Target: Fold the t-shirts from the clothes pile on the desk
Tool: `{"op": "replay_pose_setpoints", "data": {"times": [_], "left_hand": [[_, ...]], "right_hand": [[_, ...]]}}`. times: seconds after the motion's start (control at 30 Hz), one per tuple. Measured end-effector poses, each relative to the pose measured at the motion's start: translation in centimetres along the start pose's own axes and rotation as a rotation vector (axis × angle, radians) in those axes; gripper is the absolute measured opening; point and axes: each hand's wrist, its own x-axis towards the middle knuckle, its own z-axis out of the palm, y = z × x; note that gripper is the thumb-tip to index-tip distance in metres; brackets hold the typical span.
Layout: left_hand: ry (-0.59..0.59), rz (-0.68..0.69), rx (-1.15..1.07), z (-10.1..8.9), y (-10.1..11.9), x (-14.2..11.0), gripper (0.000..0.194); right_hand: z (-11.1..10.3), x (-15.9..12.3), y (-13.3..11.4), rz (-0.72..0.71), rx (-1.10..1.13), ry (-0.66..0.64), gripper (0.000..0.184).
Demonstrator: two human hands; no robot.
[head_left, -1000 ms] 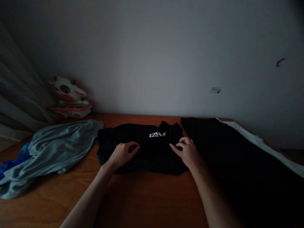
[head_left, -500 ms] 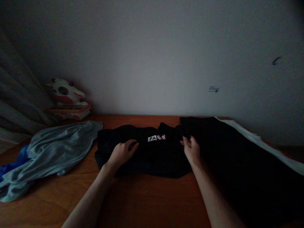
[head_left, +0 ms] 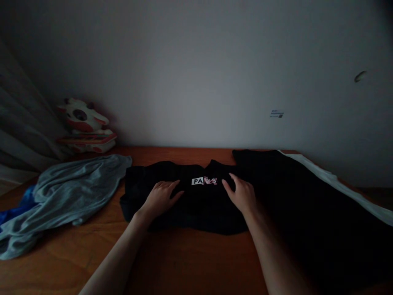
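Note:
A black folded garment (head_left: pixel 196 209) lies on the wooden table (head_left: pixel 196 262) in front of me, with a white and pink print (head_left: pixel 204 181) on its upper middle. Which kind of garment it is I cannot tell. On its left part rests my left hand (head_left: pixel 161 197), palm down, thumb and fingers apart. My right hand (head_left: pixel 242 192) lies on the right part, its thumb and forefinger spread just right of the print. Neither hand grips the cloth.
To the right lies a large black cloth (head_left: pixel 301 205) with a white cloth (head_left: pixel 322 170) along its far edge. A grey garment (head_left: pixel 82 192) and a blue cloth (head_left: pixel 26 200) lie at left. A cow-shaped toy keyboard (head_left: pixel 89 139) stands by the wall (head_left: pixel 196 82) and curtain (head_left: pixel 24 110).
My right hand has let go of the garment's right edge, opened and moved slightly left onto it. That edge now lies flatter. My left hand has spread its fingers a little.

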Motion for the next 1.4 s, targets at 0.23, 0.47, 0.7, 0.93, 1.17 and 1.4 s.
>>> {"op": "replay_pose_setpoints", "data": {"times": [0.23,0.47,0.7,0.93,1.17,1.4], "left_hand": [[-0.124,-0.262,0.135,-0.9,1.5,0.6,0.046],[0.062,0.052,0.039,0.5,1.3,1.0,0.048],[0.09,-0.177,0.028,1.8,-0.8,1.2,0.051],[0.383,-0.178,-0.048,-0.6,-0.1,0.5,0.025],[0.172,0.201,-0.11,-2.7,-0.4,-0.6,0.034],[-0.03,0.022,-0.061,-2.2,-0.2,0.0,0.029]], "right_hand": [[-1.1,1.3,1.7,0.07,-0.008,-0.024,0.043],[1.8,0.3,1.3,-0.076,0.159,-0.205,0.063],[1.3,0.1,0.9,0.049,0.252,-0.203,0.024],[-2.4,0.7,0.0,-0.057,0.506,0.206,0.019],[-2.0,-0.1,-0.4,0.044,0.473,-0.297,0.059],[-0.9,-0.4,-0.8,-0.025,0.267,-0.463,0.048]]}}
